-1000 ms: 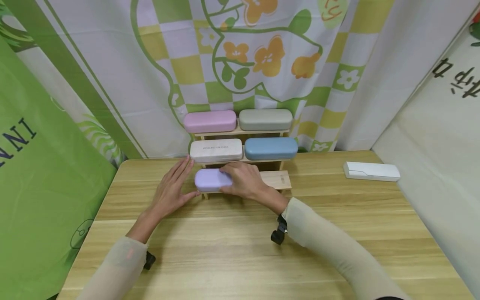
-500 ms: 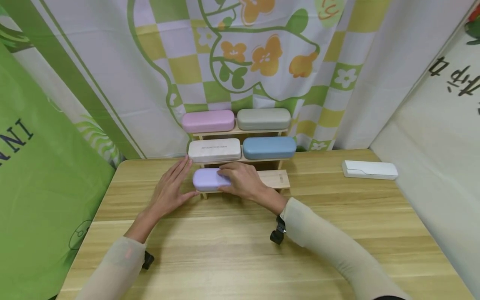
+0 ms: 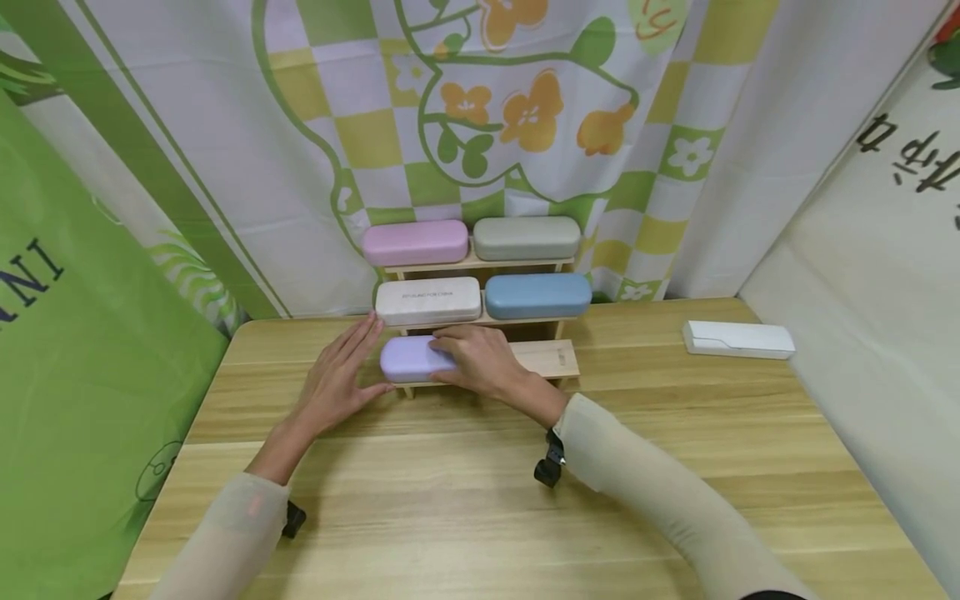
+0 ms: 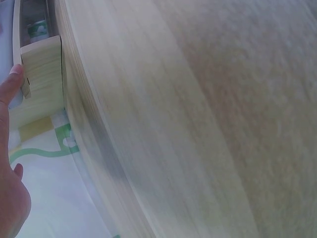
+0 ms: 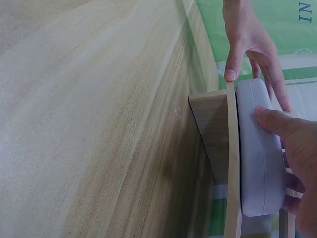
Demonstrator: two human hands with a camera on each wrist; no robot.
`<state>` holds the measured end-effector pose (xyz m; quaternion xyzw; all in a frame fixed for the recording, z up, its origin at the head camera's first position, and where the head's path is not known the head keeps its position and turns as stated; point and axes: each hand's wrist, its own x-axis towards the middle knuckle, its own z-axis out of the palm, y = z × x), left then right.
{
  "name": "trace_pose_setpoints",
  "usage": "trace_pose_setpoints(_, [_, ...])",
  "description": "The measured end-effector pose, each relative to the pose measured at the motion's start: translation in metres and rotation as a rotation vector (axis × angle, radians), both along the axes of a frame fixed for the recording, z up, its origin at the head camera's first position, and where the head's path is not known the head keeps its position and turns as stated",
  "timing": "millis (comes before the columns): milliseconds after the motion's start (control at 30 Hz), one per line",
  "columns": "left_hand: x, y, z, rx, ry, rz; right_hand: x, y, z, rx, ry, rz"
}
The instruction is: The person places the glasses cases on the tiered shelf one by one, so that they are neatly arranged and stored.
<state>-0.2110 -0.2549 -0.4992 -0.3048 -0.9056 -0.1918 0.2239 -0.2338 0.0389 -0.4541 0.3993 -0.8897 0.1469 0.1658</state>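
Note:
In the head view, my right hand (image 3: pixel 483 360) grips a lavender glasses case (image 3: pixel 408 358) on the lowest step of a three-step wooden stand (image 3: pixel 549 358). The right wrist view has the thumb on the near side of that case (image 5: pixel 257 153) and fingers behind it; it lies lengthwise on the board. My left hand (image 3: pixel 337 375) is at the stand's left end, fingers extended, with the thumb touching the end of the lowest board. Its fingertips are beside a white glasses case (image 3: pixel 429 302) on the middle step. A blue glasses case (image 3: pixel 538 297) sits right of the white one.
On the top step are a pink glasses case (image 3: pixel 416 243) and a grey-green one (image 3: pixel 527 239). A slim white case (image 3: pixel 738 340) lies at the back right of the wooden table (image 3: pixel 450 508). Printed curtain cloth (image 3: pixel 495 158) hangs close behind the stand.
The lavender case has slid slightly left along the lowest step, with my right hand moving along with it. My left hand stays at the stand's end. The head view has shifted a little.

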Motion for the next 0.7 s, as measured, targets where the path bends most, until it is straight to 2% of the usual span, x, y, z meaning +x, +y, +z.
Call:
trace_pose_setpoints(267, [0.0,-0.002,-0.001,0.003,0.0,-0.002,0.0,-0.001,-0.001,0.009,0.007,-0.009])
trace_pose_setpoints(700, [-0.001,-0.002,-0.003,0.013,0.017,-0.012,0.009,0.011,0.005,-0.012,0.019,0.003])
